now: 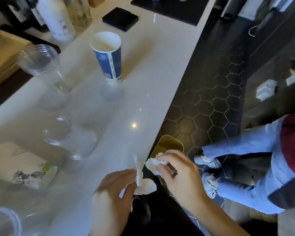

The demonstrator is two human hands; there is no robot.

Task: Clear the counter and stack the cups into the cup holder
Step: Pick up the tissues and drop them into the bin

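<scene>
Head view, hands: we see the right hand pinching a crumpled tissue over the counter edge, above a yellow bin, lower centre; the left hand pinches a second tissue.
Cups: blue paper cup upper centre; clear cup upper left; lower clear cup left of centre, orientation unclear.
Handling: we judge the cups light, thin-walled, crushable; grip mid-wall gently.
Cup holder: not seen.

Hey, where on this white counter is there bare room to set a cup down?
The widest bare patch is right of the blue paper cup, out to the counter edge and back toward the black square pad. Another lies between that cup and the lower clear cup. The left side is crowded: the upper clear cup, white bottle and printed paper.
</scene>
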